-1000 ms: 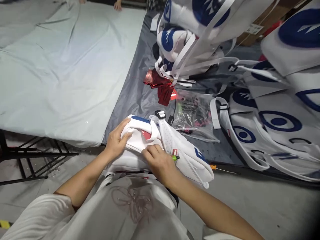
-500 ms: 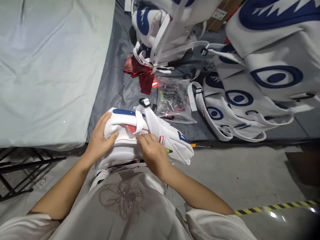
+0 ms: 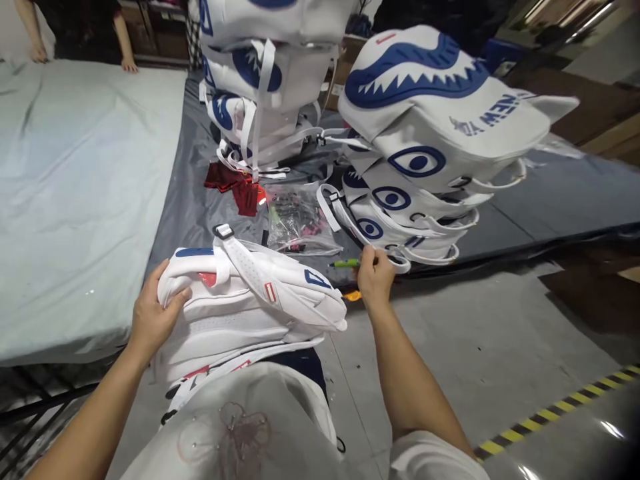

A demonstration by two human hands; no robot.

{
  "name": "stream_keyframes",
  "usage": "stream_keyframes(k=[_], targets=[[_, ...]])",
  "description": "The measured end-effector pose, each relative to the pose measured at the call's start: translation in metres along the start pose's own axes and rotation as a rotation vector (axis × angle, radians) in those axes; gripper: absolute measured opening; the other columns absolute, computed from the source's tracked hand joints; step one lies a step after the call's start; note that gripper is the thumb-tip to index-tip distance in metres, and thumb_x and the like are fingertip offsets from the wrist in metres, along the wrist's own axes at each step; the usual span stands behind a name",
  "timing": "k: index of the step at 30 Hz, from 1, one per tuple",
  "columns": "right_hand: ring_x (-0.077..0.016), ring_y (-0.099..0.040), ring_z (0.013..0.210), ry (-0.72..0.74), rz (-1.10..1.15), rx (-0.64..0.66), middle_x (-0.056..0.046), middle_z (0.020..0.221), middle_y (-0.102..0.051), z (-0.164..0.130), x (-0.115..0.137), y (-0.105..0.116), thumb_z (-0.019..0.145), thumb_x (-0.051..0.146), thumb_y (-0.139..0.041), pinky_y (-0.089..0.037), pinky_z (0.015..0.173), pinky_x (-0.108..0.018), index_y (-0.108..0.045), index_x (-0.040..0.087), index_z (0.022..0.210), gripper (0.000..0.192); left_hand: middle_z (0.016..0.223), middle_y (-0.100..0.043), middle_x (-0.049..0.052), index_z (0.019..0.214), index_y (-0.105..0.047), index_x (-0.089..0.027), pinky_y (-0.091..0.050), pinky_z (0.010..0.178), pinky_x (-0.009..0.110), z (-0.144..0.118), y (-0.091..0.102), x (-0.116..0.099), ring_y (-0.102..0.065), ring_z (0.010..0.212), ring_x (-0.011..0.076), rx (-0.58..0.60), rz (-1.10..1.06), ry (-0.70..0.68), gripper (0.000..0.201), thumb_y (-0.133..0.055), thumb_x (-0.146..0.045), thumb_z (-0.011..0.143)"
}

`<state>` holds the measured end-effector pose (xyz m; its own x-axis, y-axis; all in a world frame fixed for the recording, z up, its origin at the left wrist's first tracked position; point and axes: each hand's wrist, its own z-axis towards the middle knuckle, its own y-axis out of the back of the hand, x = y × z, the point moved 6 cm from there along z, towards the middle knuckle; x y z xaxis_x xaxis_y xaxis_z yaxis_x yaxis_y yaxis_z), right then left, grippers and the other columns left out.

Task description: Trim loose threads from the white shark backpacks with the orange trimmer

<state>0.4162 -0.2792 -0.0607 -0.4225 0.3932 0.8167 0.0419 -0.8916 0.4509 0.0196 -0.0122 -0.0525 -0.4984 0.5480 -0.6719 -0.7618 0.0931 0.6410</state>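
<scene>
I am gripping the white padded backpack [image 3: 240,293] at lower centre with my left hand [image 3: 153,317]; my right hand [image 3: 375,275], fingers pinching a green pen [image 3: 345,263], is nearing the stacked shark-face bags [image 3: 425,167].

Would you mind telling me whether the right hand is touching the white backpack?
Apart. The head view shows the right hand, holding a green pen, with grey floor visible between it and the white backpack.
</scene>
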Motion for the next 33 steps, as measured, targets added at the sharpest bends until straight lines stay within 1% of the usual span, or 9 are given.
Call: stream_keyframes(k=[3, 6, 8, 10, 14, 18, 22, 29, 33], targets=[[-0.0209, -0.056, 0.048, -0.192, 0.111, 0.049, -0.001, 0.053, -0.056, 0.014, -0.051, -0.028, 0.084, 0.075, -0.038, -0.046, 0.053, -0.034, -0.060, 0.016, 0.087, 0.064, 0.144, -0.052, 0.008, 0.144, -0.043, -0.025, -0.040, 0.112, 0.044, -0.003, -0.001, -0.001, -0.052, 0.131, 0.0276, 0.003, -0.037, 0.000, 0.067, -0.064, -0.044, 0.083], [-0.0258, -0.065, 0.061, 0.019, -0.018, 0.200, -0.005, 0.065, -0.066, 0.021, -0.063, -0.061, 0.082, 0.067, -0.050, -0.050, 0.066, -0.038, -0.064, 0.018, 0.098, 0.053, 0.144, -0.052, 0.010, 0.143, -0.043, -0.022, -0.042, 0.110, 0.043, -0.004, -0.004, -0.001, -0.052, 0.131, 0.0265, 0.030, -0.084, -0.004, 0.064, -0.062, -0.041, 0.084], [-0.0291, -0.067, 0.070, 0.278, -0.233, 0.366, -0.010, 0.082, -0.071, 0.025, -0.062, -0.086, 0.087, 0.056, -0.047, -0.050, 0.068, -0.041, -0.066, 0.020, 0.104, 0.045, 0.142, -0.054, 0.010, 0.142, -0.044, -0.022, -0.044, 0.108, 0.042, -0.003, -0.005, -0.001, -0.054, 0.129, 0.0261, 0.029, -0.090, 0.004, 0.062, -0.061, -0.038, 0.085], [-0.0299, -0.068, 0.073, 0.466, -0.486, 0.386, -0.016, 0.101, -0.070, 0.030, -0.062, -0.102, 0.093, 0.041, -0.040, -0.050, 0.066, -0.042, -0.065, 0.018, 0.115, 0.041, 0.141, -0.056, 0.010, 0.142, -0.044, -0.023, -0.045, 0.107, 0.043, -0.003, -0.006, -0.002, -0.056, 0.127, 0.0258, 0.020, -0.088, 0.018, 0.061, -0.060, -0.036, 0.085], [-0.0308, -0.068, 0.079, 0.526, -0.774, 0.397, -0.024, 0.114, -0.063, 0.044, -0.060, -0.128, 0.095, 0.026, -0.035, -0.052, 0.068, -0.044, -0.058, 0.009, 0.126, 0.042, 0.140, -0.056, 0.010, 0.141, -0.044, -0.024, -0.044, 0.107, 0.045, -0.007, -0.005, -0.005, -0.055, 0.127, 0.0264, -0.010, -0.074, 0.029, 0.060, -0.060, -0.034, 0.084], [-0.0362, -0.061, 0.110, 0.566, -0.656, 0.512, -0.028, 0.138, -0.048, 0.045, -0.052, -0.148, 0.093, 0.041, -0.043, -0.051, 0.089, -0.048, -0.050, 0.005, 0.135, 0.055, 0.140, -0.056, 0.011, 0.140, -0.046, -0.023, -0.043, 0.108, 0.047, -0.005, -0.004, -0.007, -0.054, 0.128, 0.0272, -0.028, -0.064, 0.028, 0.060, -0.061, -0.034, 0.083], [-0.0357, -0.055, 0.122, 0.432, -0.419, 0.492, -0.023, 0.142, -0.049, 0.031, -0.055, -0.122, 0.087, 0.042, -0.046, -0.044, 0.101, -0.051, -0.055, 0.010, 0.134, 0.057, 0.138, -0.058, 0.010, 0.142, -0.045, -0.022, -0.045, 0.105, 0.046, -0.001, -0.004, 0.001, -0.058, 0.124, 0.0276, 0.000, -0.081, 0.113, 0.067, -0.065, -0.041, 0.081], [-0.0272, -0.065, 0.106, -0.105, 0.207, 0.603, -0.015, 0.114, -0.071, -0.041, -0.078, -0.058, 0.079, 0.063, -0.055, -0.049, 0.097, -0.043, -0.069, 0.014, 0.111, 0.060, 0.119, -0.069, 0.005, 0.134, -0.057, -0.023, -0.048, 0.099, 0.039, 0.018, -0.006, 0.012, -0.065, 0.107, 0.0246, 0.057, -0.075, 0.150, 0.062, -0.067, -0.048, 0.078], [-0.0235, -0.066, 0.102, -0.078, 0.234, 0.344, -0.016, 0.112, -0.071, -0.065, -0.088, -0.036, 0.085, 0.063, -0.046, -0.051, 0.091, -0.039, -0.069, 0.012, 0.104, 0.059, 0.105, -0.072, 0.005, 0.121, -0.065, -0.020, -0.051, 0.090, 0.037, 0.034, -0.006, 0.018, -0.066, 0.096, 0.0246, 0.080, -0.037, 0.191, 0.054, -0.068, -0.049, 0.075]])
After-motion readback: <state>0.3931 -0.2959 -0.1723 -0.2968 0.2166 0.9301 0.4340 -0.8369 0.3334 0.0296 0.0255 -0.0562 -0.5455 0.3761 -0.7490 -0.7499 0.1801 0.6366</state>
